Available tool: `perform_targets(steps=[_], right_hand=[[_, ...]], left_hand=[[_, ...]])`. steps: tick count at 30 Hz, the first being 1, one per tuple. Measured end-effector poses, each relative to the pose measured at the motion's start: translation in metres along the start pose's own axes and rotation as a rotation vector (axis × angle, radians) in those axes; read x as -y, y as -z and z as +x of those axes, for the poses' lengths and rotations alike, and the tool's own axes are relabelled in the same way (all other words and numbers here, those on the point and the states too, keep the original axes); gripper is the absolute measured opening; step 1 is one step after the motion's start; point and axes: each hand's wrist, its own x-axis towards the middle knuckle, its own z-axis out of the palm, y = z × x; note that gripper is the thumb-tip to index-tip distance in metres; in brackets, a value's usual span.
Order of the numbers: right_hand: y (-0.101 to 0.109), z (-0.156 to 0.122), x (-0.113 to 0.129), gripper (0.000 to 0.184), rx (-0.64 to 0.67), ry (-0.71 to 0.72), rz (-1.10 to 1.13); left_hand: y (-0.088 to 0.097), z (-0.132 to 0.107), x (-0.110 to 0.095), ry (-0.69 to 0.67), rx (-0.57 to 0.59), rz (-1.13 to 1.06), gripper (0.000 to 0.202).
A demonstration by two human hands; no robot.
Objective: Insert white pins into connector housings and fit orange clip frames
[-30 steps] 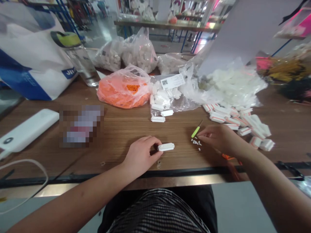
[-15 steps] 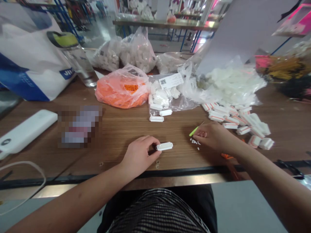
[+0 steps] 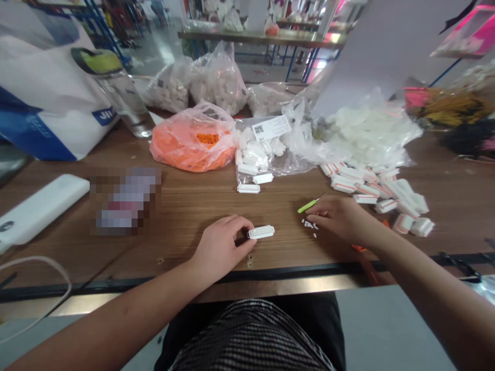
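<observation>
Head view: a brown table (image 3: pixel 185 201) spans the frame; at centre, the left hand (image 3: pixel 222 245) pinches a connector (image 3: pixel 261 232). Right of centre, the right hand (image 3: pixel 336 219) curls by a pick (image 3: pixel 307 206), grip unclear. Bags (image 3: pixel 222 85) sit upper centre, below a far table (image 3: pixel 255 37).

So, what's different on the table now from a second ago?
The green-handled tool has turned, its lower end swinging left. The right hand has edged left to it; whether it grips it is unclear. The left hand still holds the white connector, and the small white pieces lie where they were.
</observation>
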Motion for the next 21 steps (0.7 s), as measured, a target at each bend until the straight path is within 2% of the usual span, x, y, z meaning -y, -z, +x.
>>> perform_targets(steps=[3, 5, 7, 9, 11, 13, 17, 21], right_hand=[[-0.001, -0.002, 0.007, 0.022, -0.032, 0.041, -0.220], [-0.001, -0.004, 0.012, 0.022, -0.057, 0.018, -0.272], [-0.001, -0.005, 0.020, 0.020, -0.083, 0.007, -0.193], [-0.003, -0.005, 0.032, 0.019, -0.116, 0.031, -0.017], [-0.009, -0.003, 0.049, 0.018, -0.137, 0.084, 0.172], [-0.017, 0.000, 0.068, 0.016, -0.097, 0.161, 0.275], [-0.038, 0.010, 0.092, 0.013, -0.097, 0.322, 0.291], [-0.048, 0.014, 0.092, 0.010, -0.128, 0.355, 0.265]], left_hand=[[0.000, 0.000, 0.000, 0.001, 0.002, -0.001, 0.011], [0.000, -0.001, -0.001, 0.001, 0.005, -0.005, 0.011], [0.000, -0.001, -0.001, 0.002, 0.007, -0.012, 0.010], [0.000, -0.001, -0.001, 0.006, 0.006, -0.019, 0.011], [-0.001, -0.001, -0.001, 0.008, 0.005, -0.024, 0.012], [-0.002, -0.001, -0.001, 0.001, -0.002, -0.027, 0.011], [-0.004, -0.002, 0.000, -0.019, -0.031, -0.031, 0.007], [-0.004, -0.002, 0.000, -0.012, -0.034, -0.030, 0.008]])
